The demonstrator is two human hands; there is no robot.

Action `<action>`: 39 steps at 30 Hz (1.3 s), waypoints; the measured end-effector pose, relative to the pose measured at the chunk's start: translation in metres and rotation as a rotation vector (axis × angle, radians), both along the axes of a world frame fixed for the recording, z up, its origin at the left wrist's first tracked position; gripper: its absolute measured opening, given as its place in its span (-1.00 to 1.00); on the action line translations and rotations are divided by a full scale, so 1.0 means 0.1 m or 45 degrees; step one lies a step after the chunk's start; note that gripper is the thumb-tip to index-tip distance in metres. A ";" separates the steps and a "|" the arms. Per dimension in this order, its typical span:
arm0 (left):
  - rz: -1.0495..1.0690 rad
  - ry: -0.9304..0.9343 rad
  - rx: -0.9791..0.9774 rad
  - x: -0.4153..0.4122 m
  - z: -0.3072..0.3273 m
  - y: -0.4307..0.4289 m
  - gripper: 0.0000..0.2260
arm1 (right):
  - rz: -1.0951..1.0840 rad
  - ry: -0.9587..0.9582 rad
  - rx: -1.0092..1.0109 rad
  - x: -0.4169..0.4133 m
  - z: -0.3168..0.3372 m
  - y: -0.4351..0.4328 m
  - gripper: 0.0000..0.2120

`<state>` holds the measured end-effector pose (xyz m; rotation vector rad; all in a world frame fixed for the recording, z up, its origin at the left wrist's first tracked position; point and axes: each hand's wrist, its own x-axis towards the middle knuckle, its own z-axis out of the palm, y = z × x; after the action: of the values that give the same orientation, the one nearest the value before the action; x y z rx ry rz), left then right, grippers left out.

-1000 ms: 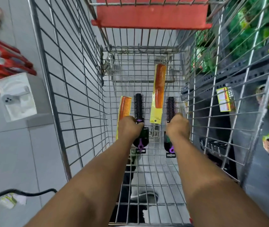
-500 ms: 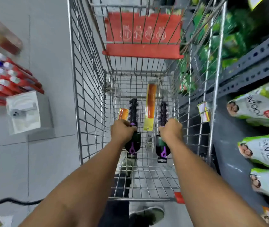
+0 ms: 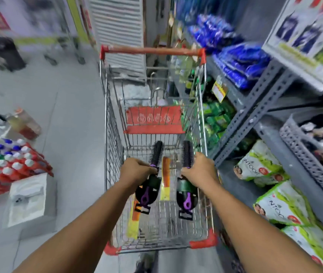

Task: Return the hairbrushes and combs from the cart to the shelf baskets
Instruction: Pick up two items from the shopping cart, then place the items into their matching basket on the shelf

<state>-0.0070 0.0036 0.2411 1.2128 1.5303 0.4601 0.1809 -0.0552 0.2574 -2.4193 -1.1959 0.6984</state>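
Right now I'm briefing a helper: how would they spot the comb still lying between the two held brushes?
Find the wire shopping cart beside the grey shelving. Each hand holds a round black brush over it. Between them lies the orange comb on its yellow card: flat and bright, unlike the dark bristly brushes.

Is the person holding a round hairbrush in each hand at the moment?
Yes, the left hand grips one round hairbrush and the right hand grips the other round hairbrush above the cart.
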 end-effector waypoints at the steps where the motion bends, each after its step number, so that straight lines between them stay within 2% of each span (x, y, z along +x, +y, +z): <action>1: -0.036 -0.025 0.038 0.06 0.16 -0.03 -0.89 | -0.029 0.004 0.038 0.05 0.17 -0.08 -0.71; 2: -0.054 -0.048 0.069 0.10 0.26 -0.06 -0.90 | -0.056 0.002 0.067 0.09 0.32 -0.16 -0.65; 5: -0.098 -0.154 0.136 0.31 0.56 -0.18 -0.87 | -0.111 -0.061 0.154 0.24 0.69 -0.43 -0.65; 7: -0.177 -0.202 0.156 0.54 0.78 -0.31 -0.88 | -0.170 -0.065 0.215 0.38 0.95 -0.71 -0.53; 11: -0.373 -0.371 0.115 1.00 1.15 -0.63 -0.93 | -0.280 -0.135 0.314 0.67 1.35 -1.25 -0.67; 17: -0.707 -0.524 0.081 1.74 1.59 -1.21 -0.92 | -0.538 -0.241 0.445 1.05 1.83 -2.18 -0.58; 25: -1.015 -0.567 0.051 2.61 1.97 -2.09 -0.86 | -0.892 -0.334 0.425 1.42 2.08 -3.30 -0.66; 27: -1.089 -0.578 0.108 2.81 2.01 -2.32 -0.92 | -0.971 -0.345 0.401 1.52 2.12 -3.56 -0.62; 30: -1.159 -0.574 0.133 3.03 2.06 -2.59 -0.87 | -1.051 -0.344 0.380 1.64 2.16 -3.86 -0.45; 34: -1.240 -0.515 0.126 3.35 2.08 -2.86 -0.90 | -1.140 -0.362 0.401 1.87 2.15 -4.20 -0.56; 39: -1.281 -0.463 0.140 3.88 2.07 -3.22 -0.80 | -1.245 -0.359 0.290 2.23 2.10 -4.54 -0.53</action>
<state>0.3814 -0.3180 0.4483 1.6900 0.4680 0.0694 0.4036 -0.5088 0.4675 -2.5227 -0.0473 -0.0779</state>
